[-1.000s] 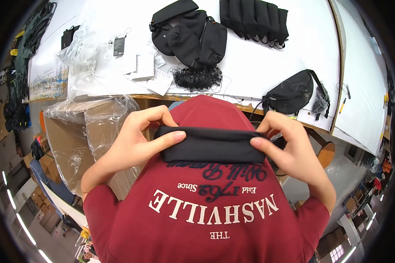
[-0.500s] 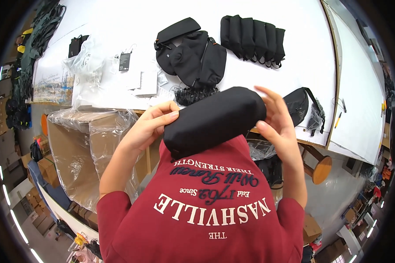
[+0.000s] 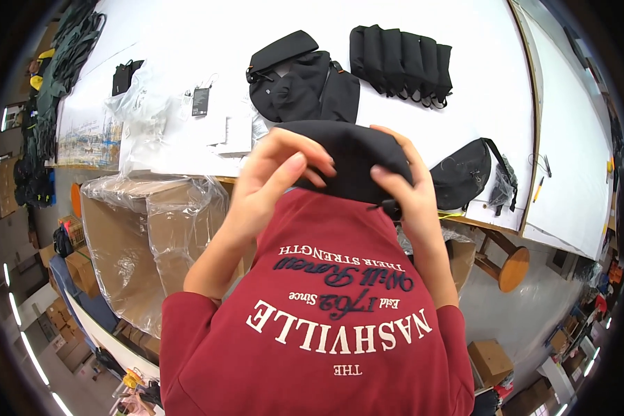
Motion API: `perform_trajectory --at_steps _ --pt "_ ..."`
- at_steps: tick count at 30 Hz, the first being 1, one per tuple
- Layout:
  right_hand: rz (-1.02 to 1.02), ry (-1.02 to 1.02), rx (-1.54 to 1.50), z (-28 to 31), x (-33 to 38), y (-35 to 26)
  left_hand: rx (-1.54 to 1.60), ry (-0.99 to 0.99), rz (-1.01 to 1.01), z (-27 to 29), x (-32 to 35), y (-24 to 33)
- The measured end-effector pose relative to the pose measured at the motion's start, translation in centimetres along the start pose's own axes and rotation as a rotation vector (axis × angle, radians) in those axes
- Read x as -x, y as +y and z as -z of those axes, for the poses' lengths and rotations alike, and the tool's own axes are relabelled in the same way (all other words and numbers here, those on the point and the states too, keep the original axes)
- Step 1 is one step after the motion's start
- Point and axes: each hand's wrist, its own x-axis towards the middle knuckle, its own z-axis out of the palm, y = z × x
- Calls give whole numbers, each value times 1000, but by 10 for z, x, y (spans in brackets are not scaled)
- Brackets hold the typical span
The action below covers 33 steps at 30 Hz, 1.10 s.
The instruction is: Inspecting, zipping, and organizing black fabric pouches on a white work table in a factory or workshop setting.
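A black padded fabric pouch (image 3: 350, 156) is raised in front of my chest, over the near table edge. My right hand (image 3: 405, 177) grips its right end, thumb on the near face and fingers along the far side. In front of its left part is my left hand (image 3: 267, 173), thumb and fingers apart; whether the fingertips touch the fabric I cannot tell. A small dark cord end (image 3: 388, 206) hangs under the pouch by my right hand. Beyond it on the table lie a black bag (image 3: 301, 87) and a row of several similar black pouches (image 3: 402, 62).
To the right are a black sling bag (image 3: 462, 175) and an orange pen (image 3: 538, 188) on the white table (image 3: 464, 21). At left are clear plastic bags (image 3: 142, 111) and a black tag (image 3: 200, 101). Below stands a plastic-lined carton (image 3: 118, 243); a wooden stool (image 3: 513, 269) is at right.
The pouch has turned and now shows a shorter side. My left hand has left its left end and come across its front; my right hand has closed on the right end.
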Motion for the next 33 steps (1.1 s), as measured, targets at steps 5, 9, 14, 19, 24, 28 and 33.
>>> perform_trajectory --at_steps 5,9,14,19,24,28,33 --pt "-361 100 -331 5 -5 1 -1206 -202 -376 -3 -10 27" --pt "-490 -208 -342 17 -17 3 -1109 -371 -120 2 -32 14" --pt "-280 -107 -139 18 -10 1 -676 -334 295 16 -36 -6" --pt "515 371 730 11 2 17 -549 -186 321 4 -31 -13" --pt "774 400 943 -1 -2 20 -527 -161 284 -1 -24 -25" --pt "814 441 1026 1 -5 21 -533 -139 274 -2 -21 -32" --pt "872 476 1067 5 -6 21 -543 -104 292 -6 -19 -30"
